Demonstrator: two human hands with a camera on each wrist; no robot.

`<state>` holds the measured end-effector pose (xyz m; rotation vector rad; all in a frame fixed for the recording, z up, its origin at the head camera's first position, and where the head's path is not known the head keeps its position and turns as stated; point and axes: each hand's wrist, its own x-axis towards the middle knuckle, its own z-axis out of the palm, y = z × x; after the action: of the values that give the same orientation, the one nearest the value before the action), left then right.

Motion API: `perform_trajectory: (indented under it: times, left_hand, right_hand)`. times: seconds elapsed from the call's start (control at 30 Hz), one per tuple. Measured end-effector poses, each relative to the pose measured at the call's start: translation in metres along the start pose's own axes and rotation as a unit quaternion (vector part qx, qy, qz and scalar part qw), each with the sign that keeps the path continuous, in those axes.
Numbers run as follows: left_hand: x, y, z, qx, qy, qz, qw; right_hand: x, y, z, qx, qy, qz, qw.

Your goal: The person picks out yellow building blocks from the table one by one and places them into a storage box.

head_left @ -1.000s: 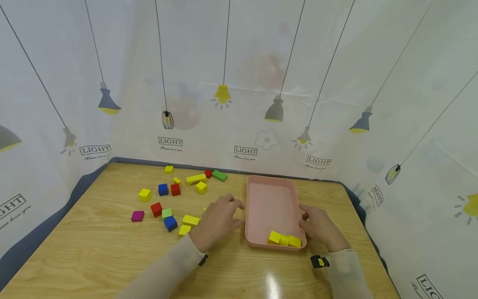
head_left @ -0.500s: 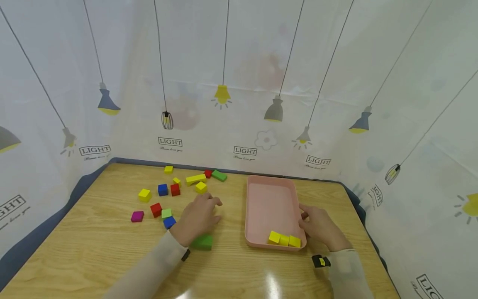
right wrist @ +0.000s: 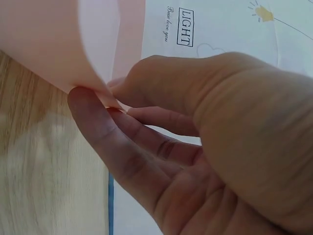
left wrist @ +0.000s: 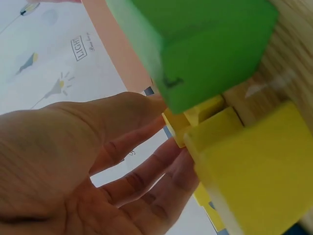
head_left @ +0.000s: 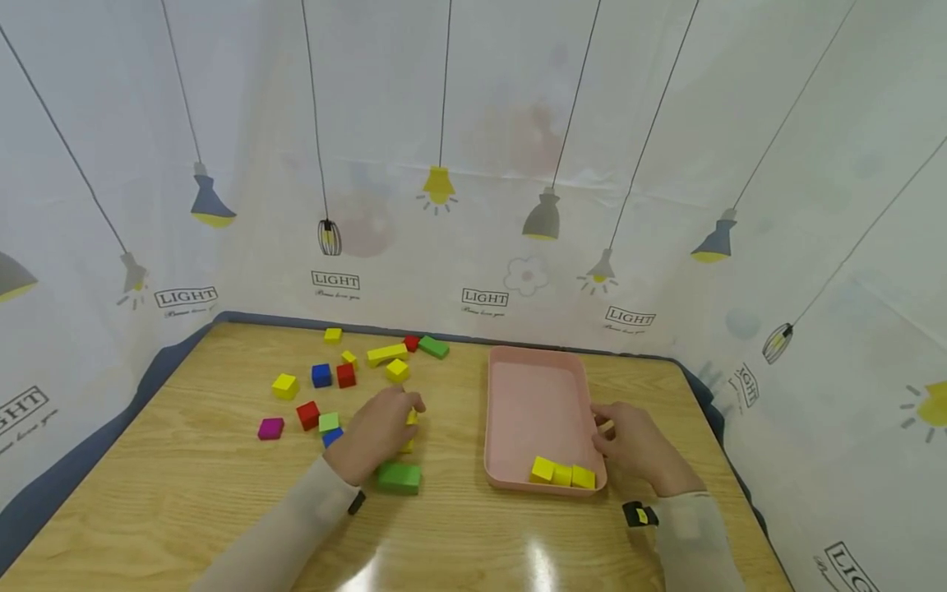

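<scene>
This looks like a small screened-off booth around a worktop (head_left: pixel 459 534); whether it stands in a home, a lab or an office cannot be told. White printed cloth (head_left: pixel 392 107) rises along the back and both sides, with creases and soft folds that mark it as hung fabric rather than solid wall. Its pattern is decorative: pendant lamps (head_left: pixel 438 185) on long cords, pale flowers and boxed "LIGHT" lettering (head_left: pixel 484 298). A dark blue band (head_left: pixel 159 372) edges the wood-grain surface, on which bright glare (head_left: pixel 542 567) shines near the front.
</scene>
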<state>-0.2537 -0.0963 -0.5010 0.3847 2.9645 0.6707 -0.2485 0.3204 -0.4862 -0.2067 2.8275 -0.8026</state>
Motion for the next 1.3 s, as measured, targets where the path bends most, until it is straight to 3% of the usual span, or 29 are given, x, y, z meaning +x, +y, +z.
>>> perform_trajectory:
  times: [1.0,1.3]
  left_hand:
    - [-0.001,0.0022,-0.0015,-0.007,0.001,0.005,1.0]
    - [0.0,0.0054,0.0014,-0.009,0.019,0.021,0.9996]
  right_hand:
    - [0.0015,-0.0003,-0.0002,-0.015,-0.003,0.007,0.9999]
    - [0.0003,-0.0034,-0.0018,-0.009,-0.006,0.023,0.9997]
